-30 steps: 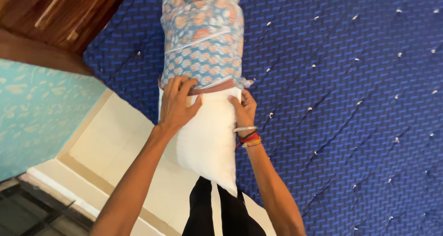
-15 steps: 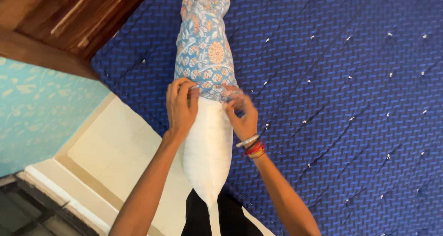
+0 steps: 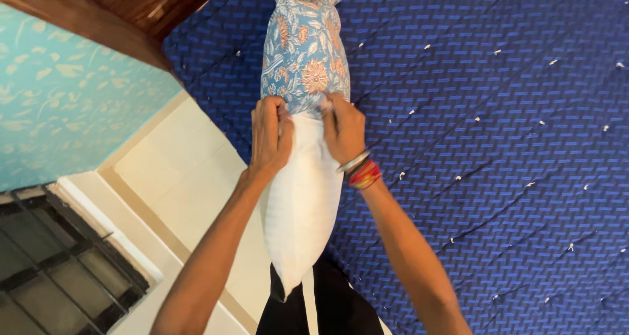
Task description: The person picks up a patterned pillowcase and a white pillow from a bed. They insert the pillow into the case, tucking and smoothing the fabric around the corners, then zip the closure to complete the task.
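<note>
A white pillow stands on end over the edge of a blue quilted mattress. Its upper half is inside a blue floral pillowcase. My left hand pinches the pillowcase's lower edge on the left side of the pillow. My right hand, with bangles at the wrist, grips the same edge on the right side. The pillow's lower tip hangs in front of my dark trousers.
A wooden headboard runs along the top left. A turquoise patterned wall and pale tiled floor lie to the left. A dark metal grille is at the bottom left.
The pillow has turned edge-on and narrower. Both hands stayed on the pillowcase edge, which sits higher in view than before. The camera view has shifted right.
</note>
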